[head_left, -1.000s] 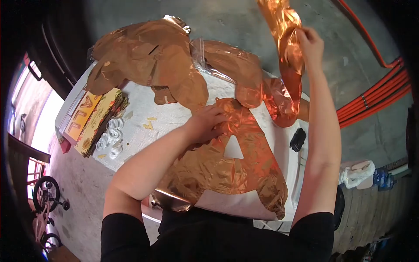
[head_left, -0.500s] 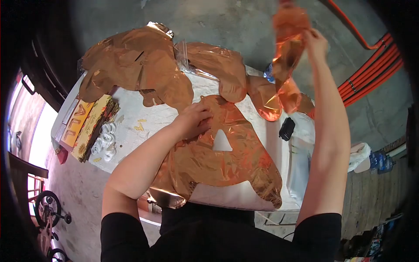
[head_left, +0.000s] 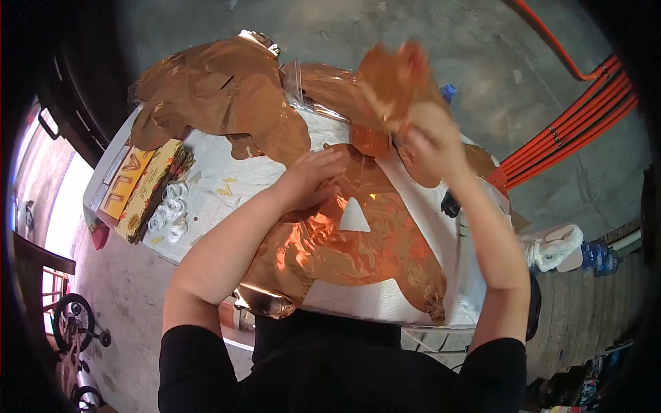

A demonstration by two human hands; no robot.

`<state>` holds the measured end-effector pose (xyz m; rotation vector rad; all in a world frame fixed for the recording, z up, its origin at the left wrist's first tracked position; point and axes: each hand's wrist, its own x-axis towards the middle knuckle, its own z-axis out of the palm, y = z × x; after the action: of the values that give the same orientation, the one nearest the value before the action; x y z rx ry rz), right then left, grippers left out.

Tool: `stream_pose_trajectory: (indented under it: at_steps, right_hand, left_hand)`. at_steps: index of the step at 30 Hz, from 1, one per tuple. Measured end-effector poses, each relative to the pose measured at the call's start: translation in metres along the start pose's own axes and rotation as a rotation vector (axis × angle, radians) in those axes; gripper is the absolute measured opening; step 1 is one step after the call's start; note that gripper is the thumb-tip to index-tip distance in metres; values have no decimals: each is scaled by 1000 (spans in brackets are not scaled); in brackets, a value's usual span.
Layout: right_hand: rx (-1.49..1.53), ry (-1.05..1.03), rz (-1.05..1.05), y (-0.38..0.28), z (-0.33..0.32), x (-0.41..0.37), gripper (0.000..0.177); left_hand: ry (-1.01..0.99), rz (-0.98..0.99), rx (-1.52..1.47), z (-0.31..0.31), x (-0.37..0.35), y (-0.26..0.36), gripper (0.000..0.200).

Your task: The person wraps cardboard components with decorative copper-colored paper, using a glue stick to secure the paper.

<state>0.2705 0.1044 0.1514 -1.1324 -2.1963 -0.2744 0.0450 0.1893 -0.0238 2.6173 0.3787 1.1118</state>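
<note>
A flat copper-coloured foil balloon shaped like the letter A (head_left: 358, 261) lies on the white table in front of me. My left hand (head_left: 313, 177) rests on its upper left side, fingers stretched out across the foil. Beyond the A, my right hand (head_left: 432, 141) is raised and smeared by motion, closed on another copper foil balloon (head_left: 392, 79). That balloon is blurred too, so its shape cannot be made out. More flat copper foil balloons (head_left: 213, 89) lie spread along the far side of the table, some overlapping.
Box with lettering (head_left: 148, 189) and coils of white ribbon (head_left: 171, 212) sit at left on the table (head_left: 206, 175), near small yellow scraps (head_left: 225, 187). A black object (head_left: 449, 204) lies at right. Orange pipes (head_left: 564, 131) run along the far right; a bicycle wheel (head_left: 74, 322) shows lower left.
My right hand has swung left and toward the middle with the foil balloon. My left hand stays on the A balloon, its fingers now straighter. The view has shifted slightly.
</note>
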Motion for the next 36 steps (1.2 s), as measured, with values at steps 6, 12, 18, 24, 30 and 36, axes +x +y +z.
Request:
stream_pose_trajectory:
  at_steps: [6,12,18,24,30,36]
  right_hand:
    - [183,-239,-80,-41,58,-93,20]
    - [412,-603,26,-68,49,-121,24]
    - [807,-577,599,-71,53,-111,32]
    - [-63,-344,473,-87,108,-122,61]
    - [62,-653,261,-116,78,-140,74]
    - [171,-767,191,-109,62,-135,76]
  left_hand:
    - [-276,-122,111,10,-8,-23,29]
    - [-254,-183,-51,-18,0,4,34]
    - [-220,-141,-22,-13,-4,0,34]
    - [-269,-148,-8,-13,-3,4,37]
    - [-234,-135,-64,-15,-3,3,39]
    - [-339,-224,-158,-22,1,8,51]
